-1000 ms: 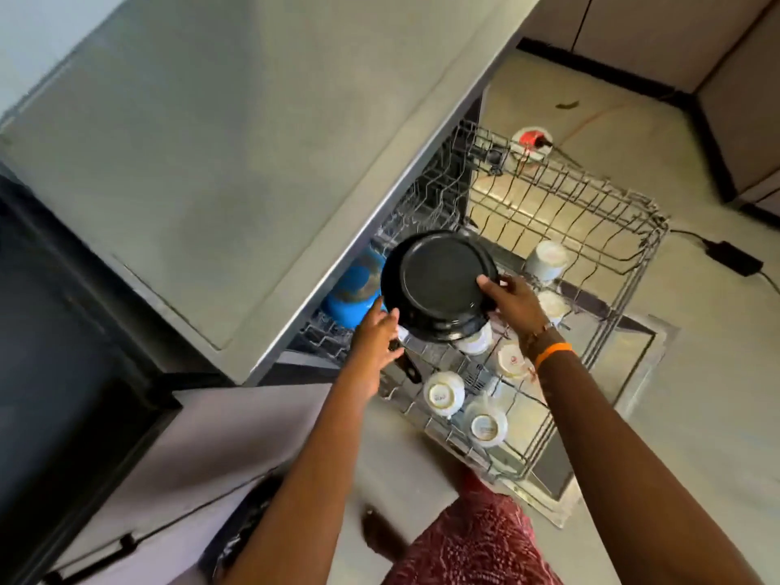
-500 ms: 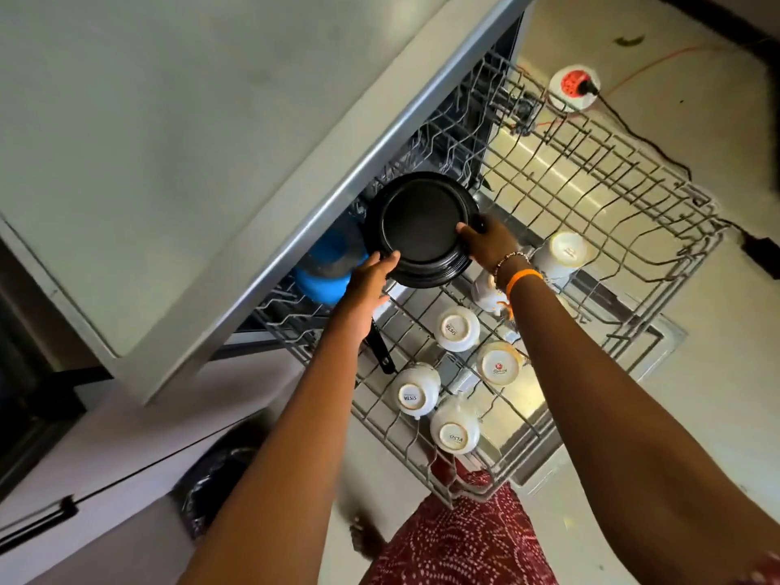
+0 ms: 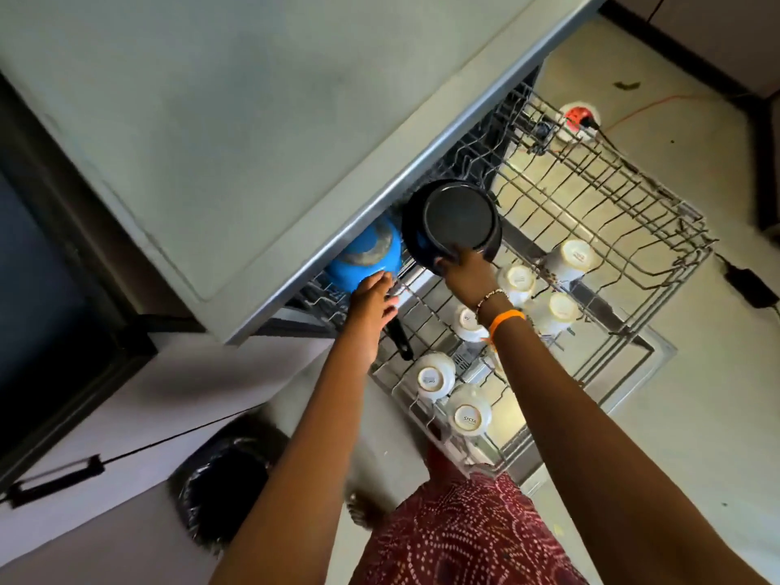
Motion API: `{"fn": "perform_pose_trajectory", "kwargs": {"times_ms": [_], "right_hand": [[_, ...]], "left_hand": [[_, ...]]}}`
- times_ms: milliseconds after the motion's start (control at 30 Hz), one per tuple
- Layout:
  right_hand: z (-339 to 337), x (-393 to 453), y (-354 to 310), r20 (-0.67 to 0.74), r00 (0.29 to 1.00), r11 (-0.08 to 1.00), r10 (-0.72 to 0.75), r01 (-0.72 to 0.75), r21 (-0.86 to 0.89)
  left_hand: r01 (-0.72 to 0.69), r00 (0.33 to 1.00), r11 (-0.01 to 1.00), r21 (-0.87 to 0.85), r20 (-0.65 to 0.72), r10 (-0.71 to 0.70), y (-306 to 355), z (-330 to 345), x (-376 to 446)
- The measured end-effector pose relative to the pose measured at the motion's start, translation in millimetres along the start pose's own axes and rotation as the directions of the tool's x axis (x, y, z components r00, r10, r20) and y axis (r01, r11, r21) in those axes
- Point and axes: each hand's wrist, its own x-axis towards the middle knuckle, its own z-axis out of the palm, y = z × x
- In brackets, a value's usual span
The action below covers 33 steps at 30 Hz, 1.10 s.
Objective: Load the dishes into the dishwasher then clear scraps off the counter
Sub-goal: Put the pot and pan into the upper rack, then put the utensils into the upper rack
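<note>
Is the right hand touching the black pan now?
Touching. The head view shows the right hand with its fingers on the lower rim of the black pan.

A home kitchen, told by a grey stone counter [image 3: 253,120] overhanging a pulled-out wire dishwasher rack [image 3: 612,213]. Upturned white ceramic cups [image 3: 434,375] near the rack's front corner, a blue metal pot [image 3: 367,257] and a round black pan [image 3: 458,221] at its back edge under the counter. Pale cabinet front with a black bar handle [image 3: 55,479], bin lined in black plastic [image 3: 223,479], beige floor [image 3: 696,415].
</note>
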Motion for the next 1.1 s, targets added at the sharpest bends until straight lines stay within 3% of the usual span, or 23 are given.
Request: {"fn": "perform_pose_trajectory", "kwargs": {"times_ms": [167, 367, 533, 700, 833, 933, 1100], "right_hand": [[68.2, -71.8, -46.0, 0.166, 0.978, 0.992, -0.123, 0.127, -0.015], [156.5, -167.0, -102.8, 0.344, 0.904, 0.962, -0.254, 0.275, -0.011], [222.8, -223.5, -156.9, 0.450, 0.799, 0.898, -0.400, 0.439, 0.018], [268.6, -273.4, -227.6, 0.546, 0.653, 0.815, -0.525, 0.571, 0.101], [301.3, -295.7, -272.7, 0.589, 0.564, 0.769, -0.579, 0.619, 0.163], [328.2, -294.7, -302.5, 0.622, 0.520, 0.755, -0.586, 0.629, 0.185], [369.4, -265.8, -352.8, 0.613, 0.529, 0.766, -0.587, 0.608, 0.209]], "left_hand": [[-0.036, 0.998, 0.994, -0.099, -0.056, 0.030, -12.0, -63.1, -61.8], [-0.168, 0.969, 0.966, -0.197, -0.214, 0.125, -45.5, -181.8, -132.3], [-0.238, 0.927, 0.933, -0.269, -0.351, 0.135, -48.6, -287.4, -175.3], [-0.392, 0.807, 0.893, -0.223, -0.549, 0.217, -41.3, -377.7, -219.0], [-0.554, 0.727, 0.805, -0.213, -0.594, 0.343, -39.1, -425.2, -244.1], [-0.578, 0.697, 0.793, -0.192, -0.622, 0.357, -33.8, -453.3, -245.1], [-0.563, 0.702, 0.806, -0.181, -0.620, 0.351, -6.6, -497.7, -225.0]]}}
